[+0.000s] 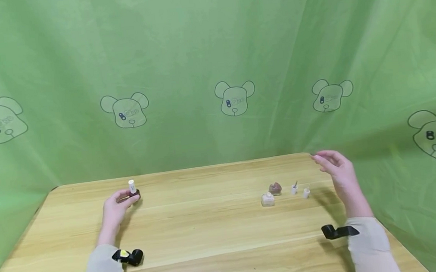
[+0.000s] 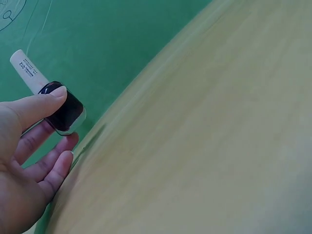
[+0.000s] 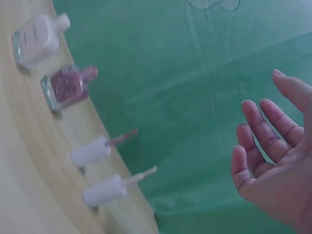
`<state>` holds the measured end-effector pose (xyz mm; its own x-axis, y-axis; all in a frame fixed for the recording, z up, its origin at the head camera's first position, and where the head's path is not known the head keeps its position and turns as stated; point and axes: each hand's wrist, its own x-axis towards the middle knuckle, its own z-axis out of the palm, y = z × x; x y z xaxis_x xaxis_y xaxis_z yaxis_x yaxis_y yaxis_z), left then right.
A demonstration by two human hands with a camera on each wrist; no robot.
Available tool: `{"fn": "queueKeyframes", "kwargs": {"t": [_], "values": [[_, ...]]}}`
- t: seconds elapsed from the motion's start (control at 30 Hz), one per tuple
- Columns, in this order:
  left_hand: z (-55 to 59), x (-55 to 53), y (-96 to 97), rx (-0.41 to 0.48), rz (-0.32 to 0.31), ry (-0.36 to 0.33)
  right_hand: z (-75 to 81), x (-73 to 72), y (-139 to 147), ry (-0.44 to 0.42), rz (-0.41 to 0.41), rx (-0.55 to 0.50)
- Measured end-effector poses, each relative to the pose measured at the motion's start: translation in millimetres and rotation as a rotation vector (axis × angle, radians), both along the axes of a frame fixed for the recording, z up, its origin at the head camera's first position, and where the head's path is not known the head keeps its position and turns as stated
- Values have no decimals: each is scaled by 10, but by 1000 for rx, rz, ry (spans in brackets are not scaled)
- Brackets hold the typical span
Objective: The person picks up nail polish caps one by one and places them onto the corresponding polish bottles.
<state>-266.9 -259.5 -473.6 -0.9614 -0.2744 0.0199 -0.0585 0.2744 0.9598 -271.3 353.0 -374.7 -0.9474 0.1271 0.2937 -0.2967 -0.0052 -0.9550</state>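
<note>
My left hand [image 1: 114, 209] pinches a dark nail polish bottle [image 2: 68, 113] between thumb and fingers at the table's far left. Its tall white cap [image 2: 28, 73] is on and points up; small print shows on it. On the right, my right hand [image 1: 339, 172] is raised above the table with nothing in it, its fingers loosely bent in the right wrist view. Nearest to it stand two white caps [image 1: 294, 189] with their brushes upward. Left of these are two uncapped bottles, one pale nail polish bottle [image 1: 267, 200] and one mauve nail polish bottle [image 3: 68, 87].
The wooden table [image 1: 203, 232] runs back to a green curtain [image 1: 181, 70] printed with bear heads, which also hangs along both sides. A black camera is strapped to each wrist. A wide stretch of table lies between the left hand and the uncapped bottles.
</note>
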Motion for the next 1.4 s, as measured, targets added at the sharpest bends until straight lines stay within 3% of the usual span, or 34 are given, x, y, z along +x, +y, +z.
{"fn": "queueKeyframes", "kwargs": {"t": [0.4,0.67,1.4], "values": [[-32,-132,-72,-66,-134,-3,-206,-47,344,2,141,-42],[-59,-213,-171,-122,-202,31,-381,-79,508,-20,285,16],[-44,-250,-263,-159,-279,8,-831,-155,635,-95,467,223]]}}
